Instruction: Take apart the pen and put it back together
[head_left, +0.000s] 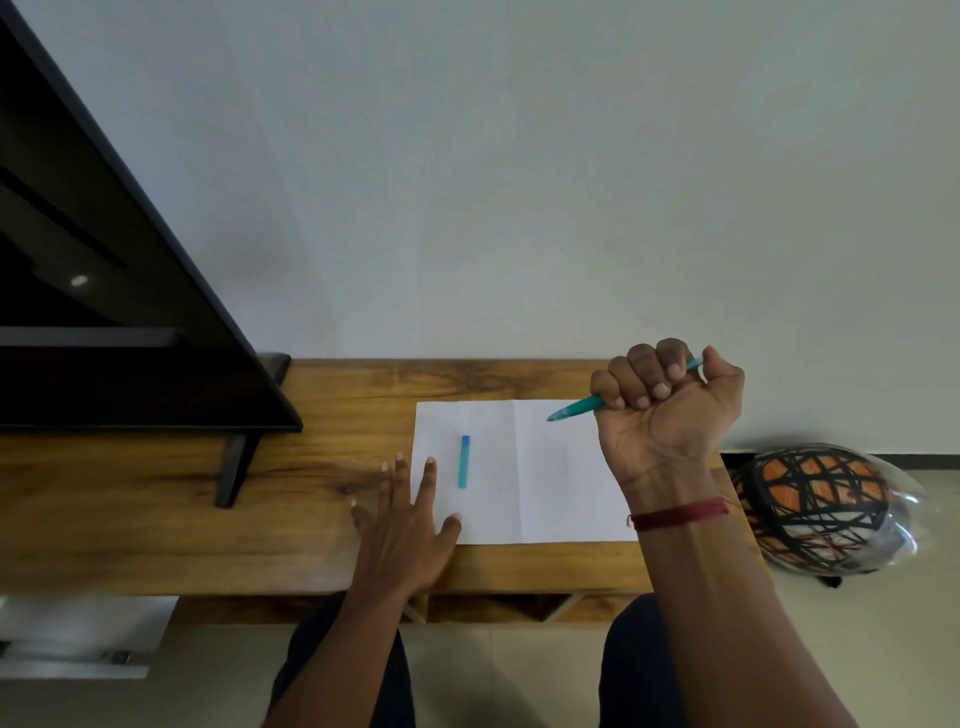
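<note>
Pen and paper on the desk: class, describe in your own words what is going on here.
A person sits at a wooden table. The right hand grips the teal pen in a fist, tip pointing left over the white paper. The pen's cap lies alone on that paper. The left hand rests flat with fingers spread across the paper's left edge, holding nothing.

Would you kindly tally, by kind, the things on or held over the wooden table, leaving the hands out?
Pen parts: 2, the pen body gripped in the right hand and the pen cap lying on the sheet of paper
Paper sheets: 1
Screens: 1, the dark screen on its stand
Total: 4
</note>
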